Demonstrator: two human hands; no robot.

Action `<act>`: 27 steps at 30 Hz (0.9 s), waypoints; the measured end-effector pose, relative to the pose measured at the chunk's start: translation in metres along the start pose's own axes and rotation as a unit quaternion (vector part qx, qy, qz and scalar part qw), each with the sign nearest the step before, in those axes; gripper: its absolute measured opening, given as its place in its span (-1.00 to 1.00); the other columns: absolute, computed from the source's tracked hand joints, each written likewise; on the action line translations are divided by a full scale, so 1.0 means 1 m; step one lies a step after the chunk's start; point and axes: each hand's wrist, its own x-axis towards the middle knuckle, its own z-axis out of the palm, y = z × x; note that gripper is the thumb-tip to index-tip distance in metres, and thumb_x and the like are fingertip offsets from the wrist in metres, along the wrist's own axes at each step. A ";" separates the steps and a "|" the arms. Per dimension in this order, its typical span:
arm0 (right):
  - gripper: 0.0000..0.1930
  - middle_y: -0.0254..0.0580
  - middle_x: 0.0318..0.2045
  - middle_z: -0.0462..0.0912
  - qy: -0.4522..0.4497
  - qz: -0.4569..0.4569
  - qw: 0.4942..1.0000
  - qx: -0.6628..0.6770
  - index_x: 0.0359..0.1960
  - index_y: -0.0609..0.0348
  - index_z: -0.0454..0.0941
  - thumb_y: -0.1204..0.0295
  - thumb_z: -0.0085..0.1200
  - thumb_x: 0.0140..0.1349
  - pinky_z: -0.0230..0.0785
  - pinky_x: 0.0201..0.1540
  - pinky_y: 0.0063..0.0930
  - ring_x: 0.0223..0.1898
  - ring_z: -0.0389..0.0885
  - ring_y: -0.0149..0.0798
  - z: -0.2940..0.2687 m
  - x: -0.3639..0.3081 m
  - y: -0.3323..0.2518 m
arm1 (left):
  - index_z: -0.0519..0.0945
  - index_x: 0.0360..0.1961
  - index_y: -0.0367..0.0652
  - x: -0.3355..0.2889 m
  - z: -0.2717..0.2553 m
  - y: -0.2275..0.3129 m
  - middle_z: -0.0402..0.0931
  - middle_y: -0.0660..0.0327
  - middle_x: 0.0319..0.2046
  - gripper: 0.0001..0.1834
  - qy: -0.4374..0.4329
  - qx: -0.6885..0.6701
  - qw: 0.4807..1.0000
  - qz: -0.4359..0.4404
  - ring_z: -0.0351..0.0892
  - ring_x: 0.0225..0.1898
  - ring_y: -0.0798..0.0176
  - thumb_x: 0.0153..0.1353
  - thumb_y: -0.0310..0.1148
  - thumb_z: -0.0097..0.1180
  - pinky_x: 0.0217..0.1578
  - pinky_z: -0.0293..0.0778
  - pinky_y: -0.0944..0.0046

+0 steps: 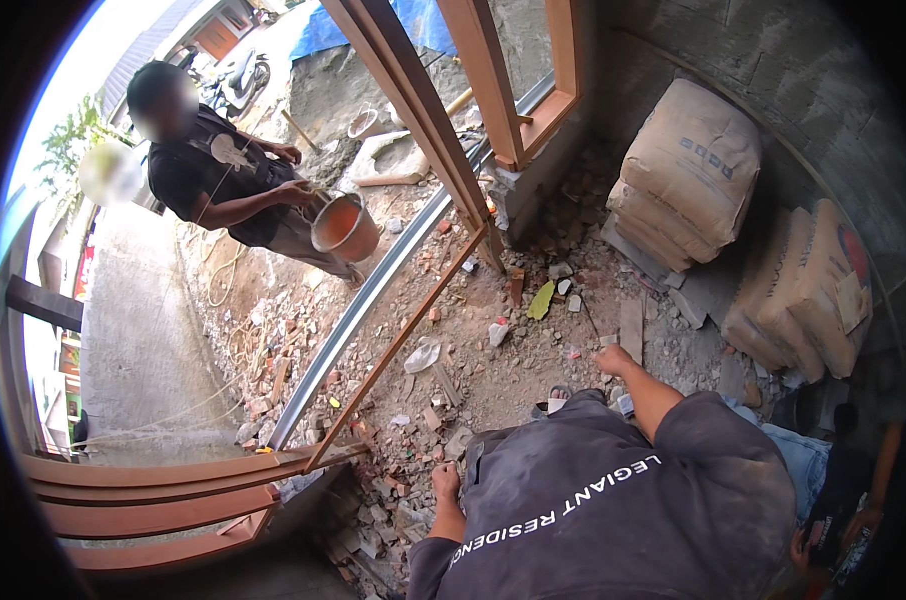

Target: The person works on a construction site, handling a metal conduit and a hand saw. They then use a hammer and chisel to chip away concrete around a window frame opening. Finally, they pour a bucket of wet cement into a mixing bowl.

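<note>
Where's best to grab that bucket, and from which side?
Probably take the bucket by its right rim, coming from the right: a co-worker's hand is at its upper left, and its round mouth tilts toward you, leaving that edge exposed.

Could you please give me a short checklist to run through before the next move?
1. Right hand empty: cannot tell; its fingers look curled.
2. Left hand empty: cannot tell; too small to make out.
3. Footing free of loose rubble: not ok; broken pieces lie all around.
4. Co-worker beyond the metal strip: ok; standing on its far side.
5. Bucket held: ok; in the co-worker's grasp.
6. Paper bags grouped: ok; two piles at the picture's right.
</note>
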 end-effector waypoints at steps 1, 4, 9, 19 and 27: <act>-0.54 0.22 -0.24 0.56 -0.008 0.016 1.000 -0.001 -0.29 0.37 0.56 0.12 0.05 0.04 0.36 -0.07 -0.23 -0.12 0.54 0.06 -0.003 -0.005 -0.003 | 0.61 -0.36 -0.30 0.008 0.003 -0.017 0.56 -0.12 -0.43 -0.65 -0.003 0.030 0.999 0.017 0.58 -0.30 -0.05 0.02 -0.21 -0.01 -0.21 0.42 0.13; -0.49 0.27 -0.21 0.55 -0.039 0.053 0.998 -0.004 -0.24 0.41 0.53 0.11 0.07 0.00 0.36 -0.06 -0.24 -0.11 0.53 0.08 -0.016 -0.027 -0.014 | 0.61 -0.38 -0.31 0.014 0.009 -0.045 0.56 -0.12 -0.44 -0.64 0.014 0.014 1.000 0.000 0.57 -0.31 -0.06 0.01 -0.20 -0.02 -0.23 0.41 0.14; -0.45 0.30 -0.17 0.53 0.002 0.074 0.997 0.001 -0.22 0.44 0.52 0.09 0.09 -0.03 0.36 -0.05 -0.24 -0.08 0.52 0.09 -0.005 -0.019 0.018 | 0.59 -0.31 -0.31 0.027 0.012 -0.030 0.55 -0.15 -0.38 -0.61 0.017 -0.025 1.000 0.005 0.55 -0.25 -0.07 0.02 -0.18 -0.03 -0.20 0.39 0.12; -0.54 0.22 -0.34 0.57 -0.016 -0.058 0.994 -0.095 -0.41 0.34 0.58 0.06 0.03 0.06 0.36 -0.12 -0.19 -0.19 0.56 0.08 0.026 0.010 -0.002 | 0.59 -0.30 -0.35 0.035 -0.005 -0.033 0.56 -0.15 -0.39 -0.60 0.029 -0.074 0.997 0.008 0.56 -0.26 -0.07 0.06 -0.18 -0.02 -0.20 0.40 0.14; -0.55 0.17 -0.22 0.55 -0.062 -0.029 0.994 -0.090 -0.30 0.30 0.57 0.08 -0.02 0.07 0.34 -0.05 -0.25 -0.12 0.52 0.06 0.046 0.008 -0.086 | 0.61 -0.33 -0.32 0.061 -0.019 -0.114 0.56 -0.15 -0.41 -0.60 0.006 -0.086 0.996 -0.038 0.58 -0.29 -0.07 0.04 -0.15 0.00 -0.23 0.42 0.11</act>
